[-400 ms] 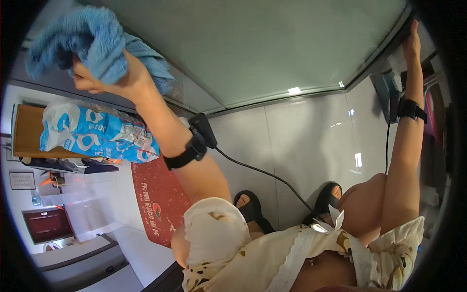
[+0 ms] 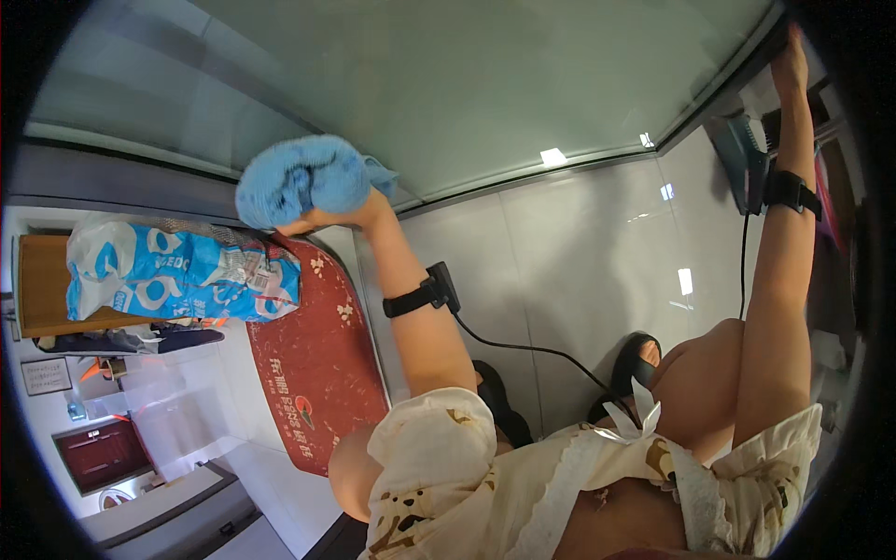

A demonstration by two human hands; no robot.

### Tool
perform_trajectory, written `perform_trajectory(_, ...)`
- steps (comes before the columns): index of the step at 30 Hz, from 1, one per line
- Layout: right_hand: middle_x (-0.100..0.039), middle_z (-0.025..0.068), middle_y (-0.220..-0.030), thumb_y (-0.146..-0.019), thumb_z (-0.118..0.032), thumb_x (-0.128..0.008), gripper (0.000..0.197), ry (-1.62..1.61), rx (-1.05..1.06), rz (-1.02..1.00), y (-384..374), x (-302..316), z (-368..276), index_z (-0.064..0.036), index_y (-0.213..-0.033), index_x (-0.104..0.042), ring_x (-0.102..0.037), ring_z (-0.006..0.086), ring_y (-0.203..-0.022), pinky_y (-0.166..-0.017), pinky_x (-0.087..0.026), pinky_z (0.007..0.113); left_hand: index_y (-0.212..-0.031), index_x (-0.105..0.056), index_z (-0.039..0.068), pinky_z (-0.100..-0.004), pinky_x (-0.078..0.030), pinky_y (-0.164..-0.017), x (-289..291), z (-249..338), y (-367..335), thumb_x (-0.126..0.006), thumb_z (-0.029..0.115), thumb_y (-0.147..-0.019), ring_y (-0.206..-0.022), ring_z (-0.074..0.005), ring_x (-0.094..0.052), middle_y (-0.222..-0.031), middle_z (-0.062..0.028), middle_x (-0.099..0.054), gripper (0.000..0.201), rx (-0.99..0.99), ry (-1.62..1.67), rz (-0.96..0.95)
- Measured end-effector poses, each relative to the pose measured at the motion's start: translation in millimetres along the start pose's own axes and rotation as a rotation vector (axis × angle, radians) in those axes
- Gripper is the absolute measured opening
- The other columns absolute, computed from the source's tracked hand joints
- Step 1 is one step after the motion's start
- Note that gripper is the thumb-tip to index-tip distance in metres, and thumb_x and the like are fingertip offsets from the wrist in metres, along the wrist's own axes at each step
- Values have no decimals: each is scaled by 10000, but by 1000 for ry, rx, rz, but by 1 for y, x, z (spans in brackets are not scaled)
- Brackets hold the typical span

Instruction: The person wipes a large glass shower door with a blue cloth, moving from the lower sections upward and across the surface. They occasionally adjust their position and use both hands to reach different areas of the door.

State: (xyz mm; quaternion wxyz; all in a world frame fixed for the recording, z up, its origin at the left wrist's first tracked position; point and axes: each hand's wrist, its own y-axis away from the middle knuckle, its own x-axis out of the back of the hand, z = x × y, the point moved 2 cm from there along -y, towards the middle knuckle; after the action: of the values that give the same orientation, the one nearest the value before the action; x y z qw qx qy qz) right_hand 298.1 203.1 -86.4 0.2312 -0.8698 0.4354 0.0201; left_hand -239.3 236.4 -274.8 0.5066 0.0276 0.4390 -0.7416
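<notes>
My left hand [image 2: 362, 213] is closed around a bunched blue cloth [image 2: 297, 182], its fingers partly covered by the folds. The cloth is against the lower edge of a large glass panel [image 2: 485, 89] with a dark frame. Far to the right, my outstretched right hand [image 2: 792, 73] rests at the panel's dark side frame [image 2: 723, 93]. Its fingers are seen edge-on near the dark rim of the view, so their grip is unclear.
A red mat [image 2: 313, 373] lies on the pale tiled floor [image 2: 485, 271]. Left of it is a blue-and-white plastic package [image 2: 177, 275] by a brown box [image 2: 42, 285]. A black cable [image 2: 546, 350] runs from my left wrist strap. A grey-green device [image 2: 742, 163] stands beside my right forearm.
My left hand has swept the cloth right and down, from the upper left to the panel's lower edge. The cloth is more compactly bunched. My right hand has stayed at the frame.
</notes>
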Motion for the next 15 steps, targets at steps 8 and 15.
perform_trajectory(8, -366, 143, -1484, -919, -599, -477, 794, -43, -54, -194, 19, -10, -13, -25, -1450, -338, -366, 282, -1343, -1085, -315, 396, -1376, -361, -18, -434, -371, -1036, 82, -93, 97, -577, 235, -937, -1185, -295, -503, -1374, -187, -434, 551, 643, -786, 158)
perform_trajectory(15, -303, 151, -1519, -874, -666, -485, 895, 17, 10, -140, -18, 14, 23, -16, -1461, -306, -291, 292, -1391, -1123, -260, 398, -1320, -474, -29, -416, -435, -1019, 45, -46, 176, -641, 250, -868, -1193, -317, -519, -1382, -204, -469, 557, 1029, -299, 494)
